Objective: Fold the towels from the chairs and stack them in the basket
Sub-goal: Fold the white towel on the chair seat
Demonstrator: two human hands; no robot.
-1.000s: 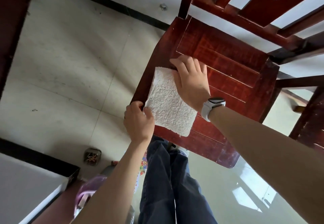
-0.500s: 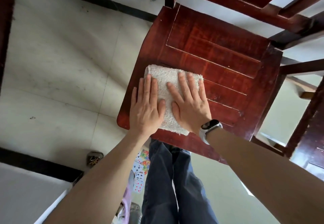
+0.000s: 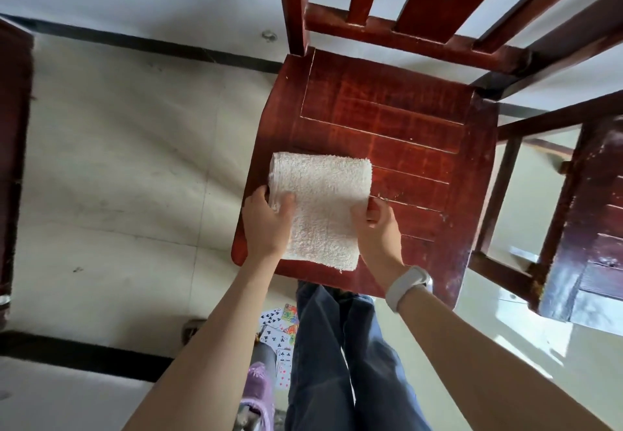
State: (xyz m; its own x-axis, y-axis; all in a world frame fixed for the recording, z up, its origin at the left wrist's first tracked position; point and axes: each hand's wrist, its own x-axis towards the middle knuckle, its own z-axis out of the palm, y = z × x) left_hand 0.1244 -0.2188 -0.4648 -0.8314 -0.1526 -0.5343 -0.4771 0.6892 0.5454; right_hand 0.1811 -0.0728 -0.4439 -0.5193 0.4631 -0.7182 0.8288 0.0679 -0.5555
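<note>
On the near-left part of the red wooden chair seat (image 3: 387, 134) lies a white towel (image 3: 323, 208), already folded into a compact rectangle several layers thick, its folded edge toward the chair back and its near edge close to the seat's front rim. The folding of this towel appears complete or nearly so — what seems to remain is lifting it and stacking it in the basket, which is not in view. Whether other towels wait on other chairs cannot be told; part of a second dark wooden chair (image 3: 586, 235) shows at the right with no towel visible on it.

The hands flank the towel on its near half. The left hand (image 3: 268, 225) grips the left edge, thumb on top and fingers tucked around the side; the right hand (image 3: 379, 231) pinches the right edge, thumb on the top surface and fingers curled beneath. The towel thus lies between the two hands, touching both — a hold judged suited to lifting. A white wristband (image 3: 408, 287) sits on the right wrist. Below the seat, playing cards (image 3: 278, 326) lie scattered on the tiled floor (image 3: 135, 177).
</note>
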